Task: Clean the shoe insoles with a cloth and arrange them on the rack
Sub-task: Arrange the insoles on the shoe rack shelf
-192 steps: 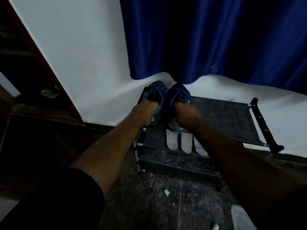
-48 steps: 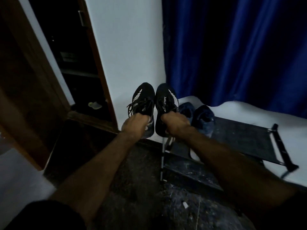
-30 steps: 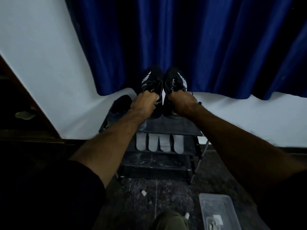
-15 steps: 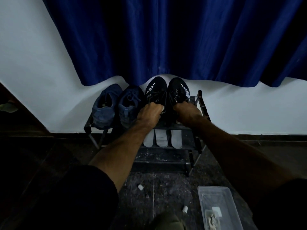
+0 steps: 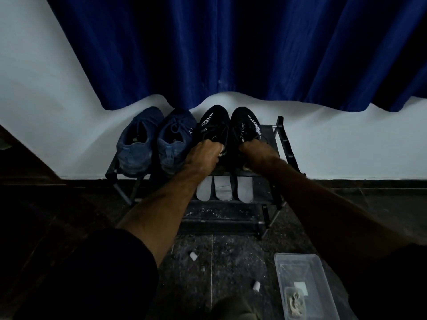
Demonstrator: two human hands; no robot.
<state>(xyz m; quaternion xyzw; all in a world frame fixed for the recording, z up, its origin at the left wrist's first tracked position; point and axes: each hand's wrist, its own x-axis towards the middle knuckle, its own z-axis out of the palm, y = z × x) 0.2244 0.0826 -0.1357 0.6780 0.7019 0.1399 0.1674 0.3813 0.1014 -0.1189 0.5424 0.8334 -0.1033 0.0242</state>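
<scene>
Fig. — Black pair set down on rack top shelf. Left hand [image 5: 203, 155] grips the heel of the left black shoe [image 5: 213, 128]; right hand [image 5: 258, 155] grips the heel of the right black shoe [image 5: 246, 129], fingers curled round the collars. Approx. 1 s ago both shoes were held up in front of the curtain [image 5: 231, 47]; now their soles appear to rest on the rack [image 5: 280, 132], toes to the wall, just beside the blue pair [image 5: 157, 142], which has stayed in place at the left of the same shelf.

Insoles [image 5: 223, 188] — three pale ones visible on the shelf below, side by side, toes toward the viewer; a fourth seen 1 s ago is prob. hidden behind the left forearm. No cloth visible.

Meaning: top shelf now looks full w/ both pairs, insoles already laid out, so the arranging seems nearly done; remaining step is likely letting go of the heels.

Floor: clear plastic box [image 5: 302, 282] at lower right, contents indistinct; small white scraps [image 5: 193, 256] nearby.
</scene>
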